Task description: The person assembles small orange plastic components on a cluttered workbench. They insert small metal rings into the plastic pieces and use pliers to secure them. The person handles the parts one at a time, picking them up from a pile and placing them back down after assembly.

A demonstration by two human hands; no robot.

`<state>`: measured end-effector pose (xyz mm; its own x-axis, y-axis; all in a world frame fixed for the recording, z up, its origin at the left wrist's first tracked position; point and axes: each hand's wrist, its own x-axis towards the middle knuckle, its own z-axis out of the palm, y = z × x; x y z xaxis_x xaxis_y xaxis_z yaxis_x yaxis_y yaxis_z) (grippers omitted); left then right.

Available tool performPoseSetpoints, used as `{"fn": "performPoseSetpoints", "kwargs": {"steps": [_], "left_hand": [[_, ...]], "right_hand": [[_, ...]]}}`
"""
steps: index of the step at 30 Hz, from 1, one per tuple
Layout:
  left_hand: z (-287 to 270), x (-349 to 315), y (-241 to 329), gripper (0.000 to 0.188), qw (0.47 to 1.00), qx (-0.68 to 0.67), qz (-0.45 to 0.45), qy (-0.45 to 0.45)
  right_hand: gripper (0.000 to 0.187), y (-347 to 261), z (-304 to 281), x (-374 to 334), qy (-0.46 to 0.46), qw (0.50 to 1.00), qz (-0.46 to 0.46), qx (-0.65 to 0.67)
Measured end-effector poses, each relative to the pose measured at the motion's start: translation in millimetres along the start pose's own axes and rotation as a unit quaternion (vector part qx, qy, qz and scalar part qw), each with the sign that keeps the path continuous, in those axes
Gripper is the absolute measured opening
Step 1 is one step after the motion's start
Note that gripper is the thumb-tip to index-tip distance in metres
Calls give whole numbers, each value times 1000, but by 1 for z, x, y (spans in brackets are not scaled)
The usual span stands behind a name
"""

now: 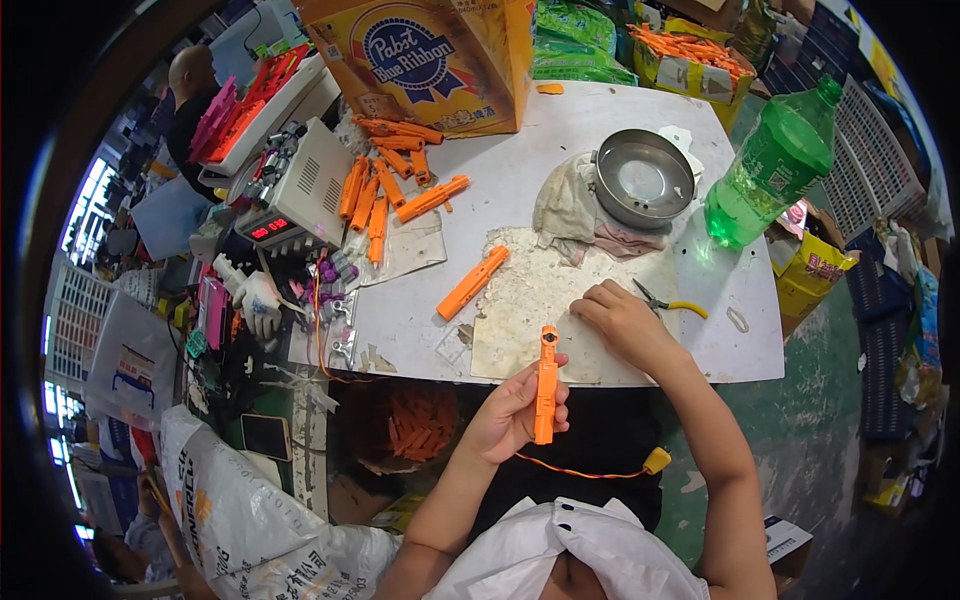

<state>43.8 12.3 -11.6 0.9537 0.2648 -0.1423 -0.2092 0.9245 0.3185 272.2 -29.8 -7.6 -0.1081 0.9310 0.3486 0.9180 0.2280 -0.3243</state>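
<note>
In front of my body, my left hand point(514, 418) is closed round a long orange plastic part point(546, 398), held upright with a dark round hole near its top end. My right hand point(625, 322) rests on the worn, pale work mat point(510, 335) at the table's front. Its fingers are bent together over the mat, and whatever is under the fingertips is hidden. Just right of those fingers lie pliers point(685, 308) with yellow handles. Another orange part point(473, 283) lies across the mat's left edge.
A metal bowl point(643, 178) sits on a rag point(566, 208), with a green bottle point(770, 165) to its right. Several orange parts point(375, 205) lie below a large carton point(425, 65). A power supply point(290, 190) stands at left. Under the table is a container of orange pieces point(418, 425).
</note>
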Motion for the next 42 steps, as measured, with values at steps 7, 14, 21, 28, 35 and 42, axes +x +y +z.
{"fn": "performPoseSetpoints", "kwargs": {"steps": [7, 14, 21, 28, 35, 42], "left_hand": [[4, 0, 1, 49, 1000, 21, -4, -4], [6, -1, -1, 51, 1000, 18, -8, -8], [11, 3, -9, 49, 999, 23, -32, -17], [13, 6, -14, 47, 998, 48, -34, -11], [14, 6, -15, 45, 998, 50, -33, -3], [14, 7, -16, 45, 998, 57, -31, 4]], "right_hand": [[16, -6, 4, -1, 4, 999, 31, 28], [18, -34, -12, -10, 110, 916, 203, 328], [14, -59, -26, -11, 159, 904, 178, 355], [16, -66, -25, -14, 186, 932, 159, 267], [20, -70, -24, -17, 201, 954, 132, 182], [23, -72, -24, -17, 201, 963, 109, 140]]}}
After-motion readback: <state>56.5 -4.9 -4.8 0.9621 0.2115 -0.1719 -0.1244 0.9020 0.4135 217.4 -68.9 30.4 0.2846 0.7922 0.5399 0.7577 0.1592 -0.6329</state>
